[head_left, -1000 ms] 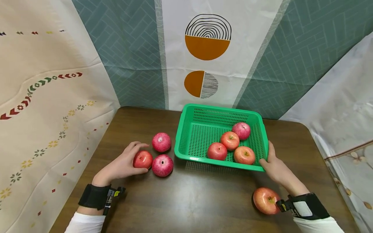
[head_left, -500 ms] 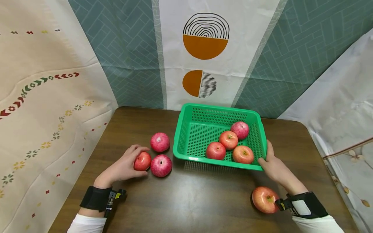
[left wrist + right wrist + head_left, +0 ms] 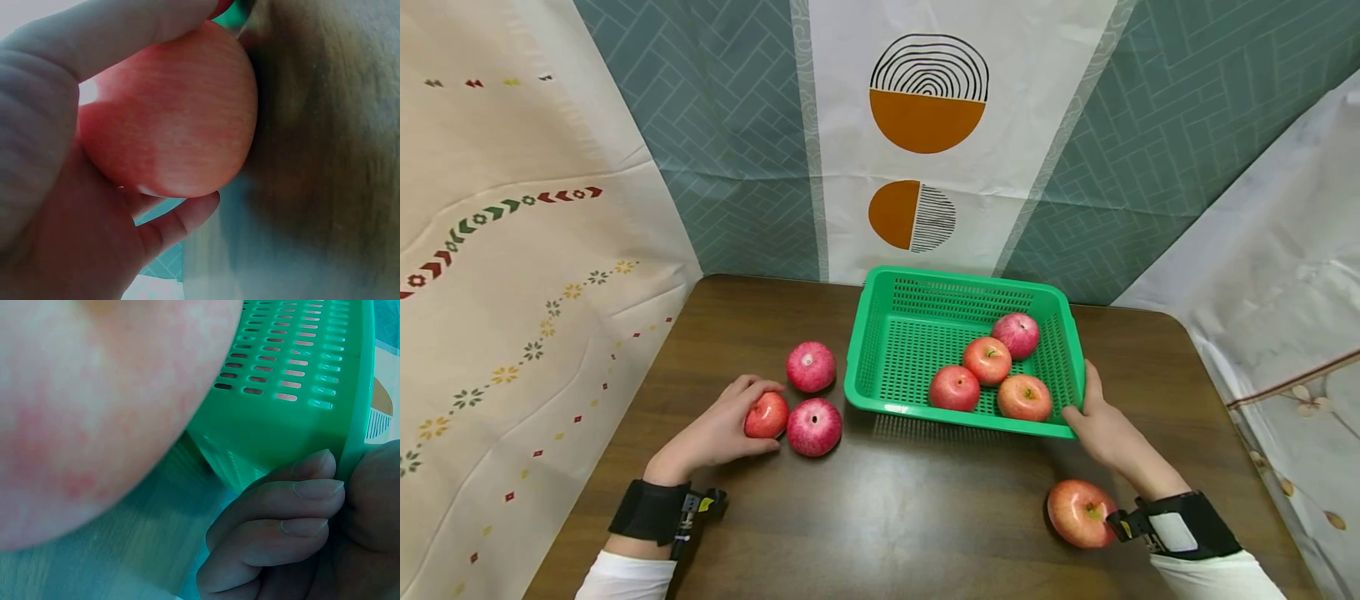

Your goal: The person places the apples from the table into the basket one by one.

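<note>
Between curled fingers (image 3: 178, 224) of the left hand (image 3: 722, 431) sits a red apple (image 3: 767, 416) — the right hand (image 3: 1107, 429) grips a green plastic basket (image 3: 887, 408).

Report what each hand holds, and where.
Left hand: red apple, gripped around its sides. Right hand: green plastic basket, by its near right corner.

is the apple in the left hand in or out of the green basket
Out: in the head view, the left hand holds the apple left of the green basket, outside its rim.

Three apples (image 3: 814, 427) left of basket (image 3: 912, 350) — four apples (image 3: 987, 361) inside, one apple (image 3: 1077, 512) in front.
</note>
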A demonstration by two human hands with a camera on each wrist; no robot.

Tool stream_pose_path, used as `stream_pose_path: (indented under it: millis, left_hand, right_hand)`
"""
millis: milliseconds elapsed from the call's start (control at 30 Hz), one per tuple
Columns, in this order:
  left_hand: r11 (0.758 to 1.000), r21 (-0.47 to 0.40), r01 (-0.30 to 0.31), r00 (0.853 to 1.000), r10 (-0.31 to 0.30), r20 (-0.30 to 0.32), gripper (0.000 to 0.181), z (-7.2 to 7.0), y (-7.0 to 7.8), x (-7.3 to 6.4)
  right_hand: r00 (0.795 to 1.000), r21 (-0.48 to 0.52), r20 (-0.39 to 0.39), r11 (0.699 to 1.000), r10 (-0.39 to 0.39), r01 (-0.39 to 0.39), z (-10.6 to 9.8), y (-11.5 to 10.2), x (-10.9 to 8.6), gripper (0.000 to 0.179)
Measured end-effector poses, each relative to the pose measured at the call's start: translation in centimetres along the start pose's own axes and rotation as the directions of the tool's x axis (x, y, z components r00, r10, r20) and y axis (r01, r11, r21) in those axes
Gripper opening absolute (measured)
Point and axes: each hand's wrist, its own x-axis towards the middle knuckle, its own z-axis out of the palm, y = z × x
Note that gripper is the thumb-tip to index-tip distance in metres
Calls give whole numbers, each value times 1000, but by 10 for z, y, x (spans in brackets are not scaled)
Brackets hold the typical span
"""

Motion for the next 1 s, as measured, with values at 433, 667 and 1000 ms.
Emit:
stream_pose_path:
  millis: [433, 667, 1000]
  left_hand:
    - [999, 30, -11, 1000, 12, -18, 72, 2, -1, 1]
    - [999, 27, 26, 1000, -26, -11, 71, 2, -6, 0]
    - [999, 48, 14, 999, -11, -45, 65, 1, -8, -2]
  right_hand:
    - [1000, 1, 8, 1000, 16, -16, -1, -1, 0, 87]
    - [1000, 5, 9, 1000, 18, -18, -1, -2, -1, 88]
    - [1000, 2, 9, 1000, 21, -21, 0, -2, -1, 89]
